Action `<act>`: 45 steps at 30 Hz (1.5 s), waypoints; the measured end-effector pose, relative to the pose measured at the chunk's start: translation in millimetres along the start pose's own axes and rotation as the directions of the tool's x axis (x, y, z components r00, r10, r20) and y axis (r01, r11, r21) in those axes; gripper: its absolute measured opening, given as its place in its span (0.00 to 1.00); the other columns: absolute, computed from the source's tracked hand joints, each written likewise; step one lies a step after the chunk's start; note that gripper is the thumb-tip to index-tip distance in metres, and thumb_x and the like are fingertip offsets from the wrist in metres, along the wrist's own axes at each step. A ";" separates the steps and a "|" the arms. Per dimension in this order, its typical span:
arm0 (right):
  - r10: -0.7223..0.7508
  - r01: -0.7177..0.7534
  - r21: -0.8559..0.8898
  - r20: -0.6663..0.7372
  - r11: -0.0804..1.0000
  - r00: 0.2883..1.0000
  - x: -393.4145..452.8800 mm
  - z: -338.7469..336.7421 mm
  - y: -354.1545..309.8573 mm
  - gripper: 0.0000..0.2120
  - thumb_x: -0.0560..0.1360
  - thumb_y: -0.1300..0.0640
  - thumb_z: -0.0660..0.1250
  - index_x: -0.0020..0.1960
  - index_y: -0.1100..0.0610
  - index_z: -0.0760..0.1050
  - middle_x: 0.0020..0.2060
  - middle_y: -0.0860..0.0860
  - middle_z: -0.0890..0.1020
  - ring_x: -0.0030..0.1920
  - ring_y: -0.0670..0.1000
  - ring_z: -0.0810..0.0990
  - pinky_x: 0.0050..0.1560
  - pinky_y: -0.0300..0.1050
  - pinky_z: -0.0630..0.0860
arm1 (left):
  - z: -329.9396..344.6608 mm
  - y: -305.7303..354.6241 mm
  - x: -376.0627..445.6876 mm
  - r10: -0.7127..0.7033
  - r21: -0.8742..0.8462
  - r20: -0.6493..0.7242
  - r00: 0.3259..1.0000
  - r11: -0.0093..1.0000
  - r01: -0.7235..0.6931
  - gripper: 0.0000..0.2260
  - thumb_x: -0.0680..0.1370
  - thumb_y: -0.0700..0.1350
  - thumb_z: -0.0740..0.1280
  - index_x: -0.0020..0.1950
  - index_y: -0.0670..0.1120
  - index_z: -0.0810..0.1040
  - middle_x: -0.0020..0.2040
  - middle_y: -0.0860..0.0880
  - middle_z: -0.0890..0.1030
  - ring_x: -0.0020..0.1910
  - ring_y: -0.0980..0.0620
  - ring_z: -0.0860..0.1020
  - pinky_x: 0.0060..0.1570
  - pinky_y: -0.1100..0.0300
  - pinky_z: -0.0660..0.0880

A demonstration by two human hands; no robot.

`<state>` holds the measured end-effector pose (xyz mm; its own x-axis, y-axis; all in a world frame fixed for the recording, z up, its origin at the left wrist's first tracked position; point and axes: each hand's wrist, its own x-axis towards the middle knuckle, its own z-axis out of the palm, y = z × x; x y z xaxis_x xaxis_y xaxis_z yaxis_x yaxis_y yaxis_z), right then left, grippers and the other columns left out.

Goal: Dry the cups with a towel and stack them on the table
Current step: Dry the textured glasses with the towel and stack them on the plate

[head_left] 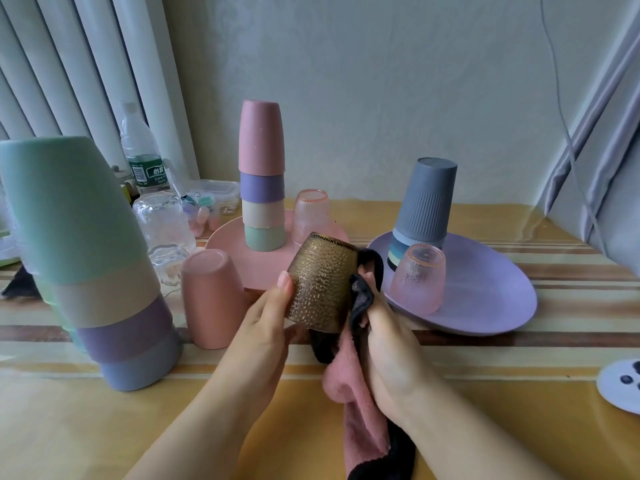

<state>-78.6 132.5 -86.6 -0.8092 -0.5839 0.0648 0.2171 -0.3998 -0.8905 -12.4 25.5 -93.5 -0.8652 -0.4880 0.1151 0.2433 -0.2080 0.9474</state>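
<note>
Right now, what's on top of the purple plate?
On the purple plate stand a stack of upside-down cups topped by a grey ribbed cup, and a pink glass in front. The lower cups show only as coloured rims; the glass hides part of them.

The left hand (266, 327) is holding a bronze dimpled cup (320, 284) tilted above the desk (485, 393), while the right hand (388, 351) is pressing a pink-and-black towel (349, 386) against its side.
</note>
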 end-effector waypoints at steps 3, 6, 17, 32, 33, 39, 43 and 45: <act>-0.087 0.087 -0.138 0.006 0.987 0.996 0.3 -5.6 -2.0 0.26 0.68 0.39 0.68 0.63 0.47 0.74 0.59 0.45 0.80 0.63 0.44 0.76 0.67 0.48 0.67 | -3.9 2.2 3.3 0.048 0.028 -0.168 0.985 0.999 -0.044 0.24 0.69 0.64 0.67 0.54 0.47 0.79 0.53 0.41 0.83 0.47 0.42 0.81 0.37 0.52 0.80; -0.180 0.179 -0.271 0.024 0.946 0.983 0.3 -8.8 -5.7 0.14 0.66 0.43 0.64 0.51 0.44 0.76 0.49 0.41 0.83 0.54 0.40 0.79 0.59 0.40 0.70 | -4.3 3.6 0.8 0.228 0.180 -0.232 0.946 0.965 -0.189 0.14 0.73 0.54 0.64 0.53 0.47 0.77 0.46 0.46 0.83 0.45 0.47 0.81 0.35 0.52 0.82; -0.262 0.284 -0.396 0.109 0.873 0.959 -3.4 -11.7 -8.0 0.08 0.72 0.51 0.66 0.51 0.45 0.73 0.43 0.40 0.82 0.48 0.38 0.79 0.52 0.32 0.73 | -7.9 5.9 -2.2 0.186 0.379 0.041 0.982 0.906 -0.188 0.21 0.67 0.60 0.72 0.57 0.54 0.79 0.49 0.54 0.85 0.51 0.56 0.83 0.50 0.58 0.80; 0.000 0.000 -0.012 0.039 1.000 0.999 8.2 -10.9 -6.0 0.24 0.73 0.41 0.66 0.65 0.51 0.73 0.62 0.52 0.79 0.66 0.52 0.74 0.70 0.56 0.65 | -0.6 3.2 -2.5 0.037 0.091 0.021 0.999 0.995 -0.039 0.14 0.73 0.57 0.69 0.48 0.48 0.84 0.46 0.45 0.85 0.43 0.51 0.83 0.38 0.60 0.80; -0.038 0.039 -0.051 0.019 0.998 0.999 8.4 -13.0 -6.9 0.21 0.73 0.43 0.66 0.63 0.50 0.75 0.59 0.49 0.81 0.63 0.49 0.76 0.68 0.54 0.68 | 1.7 3.3 -2.3 0.064 0.090 -0.023 0.998 0.994 -0.061 0.13 0.74 0.56 0.70 0.51 0.48 0.82 0.46 0.44 0.84 0.43 0.50 0.83 0.36 0.59 0.80; -0.227 0.218 -0.322 0.008 0.921 0.974 5.1 -13.2 -6.8 0.15 0.70 0.45 0.64 0.55 0.46 0.75 0.50 0.43 0.83 0.55 0.41 0.79 0.60 0.43 0.72 | -0.6 -2.7 -4.1 0.289 0.372 -0.108 0.951 0.899 -0.231 0.16 0.78 0.59 0.63 0.60 0.52 0.78 0.50 0.51 0.83 0.51 0.47 0.83 0.45 0.47 0.82; -0.254 0.257 -0.439 0.067 0.861 0.965 1.1 -13.0 -1.7 0.10 0.75 0.49 0.65 0.54 0.40 0.73 0.51 0.37 0.81 0.57 0.38 0.78 0.64 0.44 0.71 | -2.0 -4.8 -4.0 0.237 0.435 -0.057 0.970 0.880 -0.190 0.26 0.66 0.65 0.69 0.61 0.58 0.75 0.56 0.52 0.82 0.55 0.53 0.81 0.55 0.46 0.78; -0.265 0.278 -0.441 0.092 0.854 0.960 0.8 -13.1 -1.9 0.10 0.76 0.51 0.65 0.56 0.40 0.72 0.52 0.36 0.81 0.58 0.38 0.77 0.65 0.44 0.71 | -3.8 -3.0 -3.1 0.245 0.440 -0.046 0.969 0.876 -0.200 0.24 0.64 0.64 0.70 0.58 0.60 0.75 0.54 0.53 0.82 0.54 0.55 0.81 0.55 0.47 0.79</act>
<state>-86.7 142.0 -90.7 -0.7840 -0.5197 0.3394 -0.2799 -0.1920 -0.9406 -8.7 24.4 -97.9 -0.7582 -0.5627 0.3294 0.1935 0.2882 0.9378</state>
